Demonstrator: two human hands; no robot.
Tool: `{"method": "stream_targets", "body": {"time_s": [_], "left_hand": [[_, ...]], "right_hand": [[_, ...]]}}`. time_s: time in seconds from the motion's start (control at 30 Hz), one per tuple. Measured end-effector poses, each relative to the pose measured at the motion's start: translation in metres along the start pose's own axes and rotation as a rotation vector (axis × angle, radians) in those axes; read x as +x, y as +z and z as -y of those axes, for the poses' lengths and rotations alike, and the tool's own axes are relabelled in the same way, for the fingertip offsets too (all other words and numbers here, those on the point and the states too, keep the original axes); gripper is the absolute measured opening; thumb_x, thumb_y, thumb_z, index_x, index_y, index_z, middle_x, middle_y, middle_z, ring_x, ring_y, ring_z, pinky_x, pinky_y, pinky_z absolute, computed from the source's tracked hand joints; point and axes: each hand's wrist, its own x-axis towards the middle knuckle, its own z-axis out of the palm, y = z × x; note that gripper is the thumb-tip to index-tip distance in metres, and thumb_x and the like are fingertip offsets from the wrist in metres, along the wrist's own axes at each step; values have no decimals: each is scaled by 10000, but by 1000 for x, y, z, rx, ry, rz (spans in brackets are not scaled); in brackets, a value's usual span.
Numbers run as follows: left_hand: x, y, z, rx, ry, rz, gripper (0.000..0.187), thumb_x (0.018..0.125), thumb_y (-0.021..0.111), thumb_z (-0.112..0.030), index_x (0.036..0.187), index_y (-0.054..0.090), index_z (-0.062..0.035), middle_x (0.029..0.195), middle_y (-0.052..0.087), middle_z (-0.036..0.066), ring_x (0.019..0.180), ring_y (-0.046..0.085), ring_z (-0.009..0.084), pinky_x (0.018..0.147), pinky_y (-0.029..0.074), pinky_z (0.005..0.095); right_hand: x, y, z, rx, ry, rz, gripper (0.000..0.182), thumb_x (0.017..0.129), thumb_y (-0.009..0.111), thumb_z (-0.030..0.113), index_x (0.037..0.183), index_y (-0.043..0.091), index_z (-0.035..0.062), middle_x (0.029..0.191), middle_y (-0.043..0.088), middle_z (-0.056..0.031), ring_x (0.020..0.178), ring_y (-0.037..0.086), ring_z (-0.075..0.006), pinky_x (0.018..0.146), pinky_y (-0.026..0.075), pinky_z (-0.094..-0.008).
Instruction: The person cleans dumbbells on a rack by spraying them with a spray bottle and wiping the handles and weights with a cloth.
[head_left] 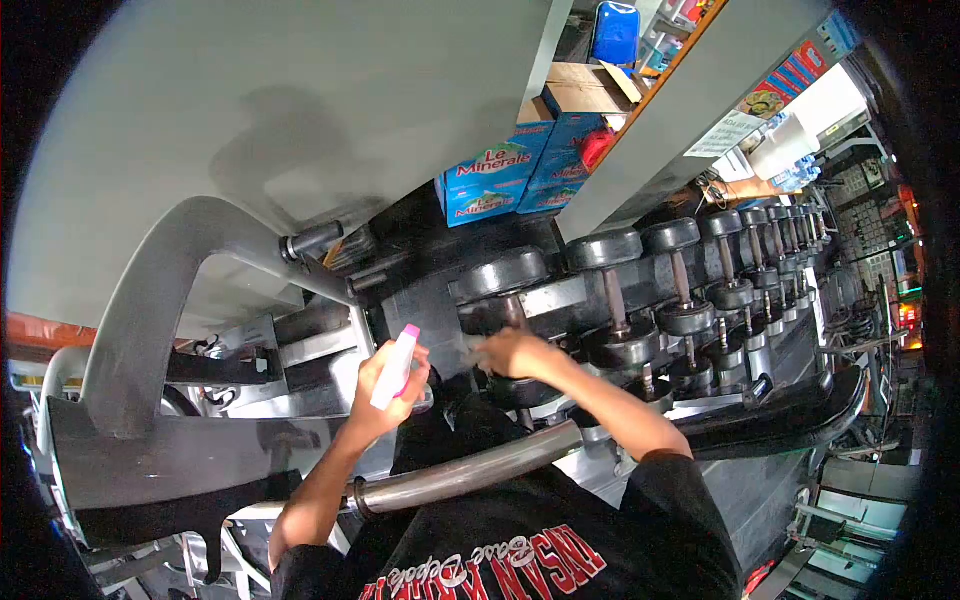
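Note:
My left hand (385, 408) is wrapped around a slim white bottle (396, 372) with a pink cap, held tilted in front of my body. To its right, my right hand (515, 353) is over the nearest dumbbell (505, 275), by its handle and lower end. The fingers of that hand are curled and somewhat blurred. Something greyish shows at the fingertips, too smeared to name. Below both hands a thick metal bar (470, 472) crosses in front of my black shirt.
A rack of black dumbbells (605, 250) runs away to the right. The grey frame of a machine (150, 290) stands at left. Blue cartons (490, 170) are stacked by the wall beyond. A black padded bench (790, 415) lies at right.

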Motion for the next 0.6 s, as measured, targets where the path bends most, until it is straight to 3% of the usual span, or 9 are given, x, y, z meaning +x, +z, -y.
{"method": "stream_targets", "body": {"time_s": [0.03, 0.17, 0.27, 0.37, 0.43, 0.5, 0.6], "left_hand": [[0, 0, 2, 2, 2, -1, 173, 835, 631, 6, 1000, 582, -4, 825, 619, 42, 582, 576, 76, 514, 464, 222], [-2, -2, 2, 52, -28, 23, 168, 826, 639, -2, 985, 587, -11, 800, 621, 41, 585, 575, 79, 515, 454, 229], [0, -2, 3, 48, -4, 5, 166, 819, 642, -6, 977, 589, -14, 782, 621, 39, 592, 579, 83, 517, 448, 238], [0, -5, 3, 35, 15, 1, 171, 811, 642, 2, 976, 596, -13, 787, 620, 44, 601, 583, 90, 525, 456, 243], [0, -6, 2, 65, 97, -18, 181, 806, 647, 6, 980, 602, -12, 794, 621, 48, 598, 584, 94, 528, 462, 244], [1, -7, -7, 72, 77, -8, 186, 803, 649, 8, 982, 604, -10, 805, 624, 52, 613, 590, 101, 542, 468, 247], [-1, -4, -10, 42, 5, 21, 188, 799, 651, 9, 981, 607, -6, 827, 629, 57, 651, 601, 113, 578, 478, 252]], "right_hand": [[12, 20, 2, -174, 103, 89, 339, 847, 599, 284, 1115, 623, 77, 950, 664, -240, 901, 657, -374, 816, 525, -454], [35, 46, -7, -214, 124, 66, 334, 859, 580, 300, 1084, 625, 57, 988, 649, -264, 927, 645, -390, 817, 521, -470], [38, 30, -14, -192, 74, 286, 354, 868, 577, 321, 1110, 622, 67, 1026, 650, -231, 993, 630, -359, 849, 504, -452], [0, 15, -27, -37, -124, 153, 349, 871, 586, 318, 1118, 615, 75, 993, 669, -193, 973, 638, -352, 848, 499, -449], [-46, -42, -3, 191, -55, 186, 289, 864, 580, 238, 1104, 631, 87, 1009, 671, -188, 952, 640, -371, 860, 500, -442], [-63, -45, -38, 203, -106, 144, 325, 847, 622, 294, 1113, 631, 108, 1012, 672, -181, 964, 636, -364, 852, 499, -448], [-77, -63, -67, 63, 75, 171, 317, 825, 638, 286, 1090, 647, 113, 1011, 675, -171, 973, 634, -361, 845, 502, -444]]}}
